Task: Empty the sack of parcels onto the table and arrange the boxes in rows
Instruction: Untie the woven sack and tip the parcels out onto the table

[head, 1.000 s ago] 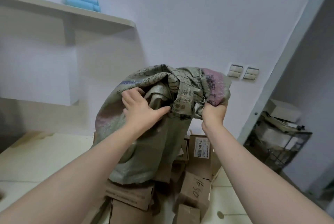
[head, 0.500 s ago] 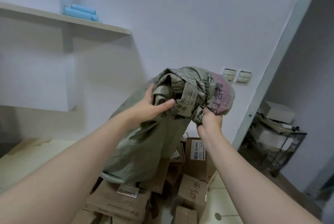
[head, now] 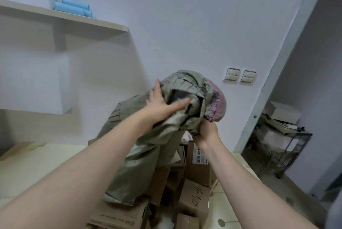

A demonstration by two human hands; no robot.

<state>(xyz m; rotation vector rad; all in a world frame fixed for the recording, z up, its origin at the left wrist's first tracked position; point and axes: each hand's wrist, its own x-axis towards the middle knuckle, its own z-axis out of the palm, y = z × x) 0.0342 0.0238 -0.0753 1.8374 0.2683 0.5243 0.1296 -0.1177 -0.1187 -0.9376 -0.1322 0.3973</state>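
A grey-green woven sack (head: 140,156) with a pink patch hangs upside down over a heap of brown cardboard boxes (head: 196,197) on the pale table (head: 37,165). My right hand (head: 206,132) grips the bunched cloth from below at the sack's upper end. My left hand (head: 162,104) lies flat against the raised cloth with fingers stretched out, pressing it. The sack's open mouth rests on a box at the bottom centre. One box shows a white barcode label (head: 199,154), another the handwritten "16-50".
A wall shelf (head: 70,19) holds blue rolls (head: 74,7) at the upper left. Two light switches (head: 240,76) are on the wall. A black wire rack (head: 281,147) with a white box stands at the right behind a grey door frame.
The sack's bunched top has moved right and slightly up. My left hand has loosened from a clutch to a flat, spread press on the cloth. More boxes show beneath.
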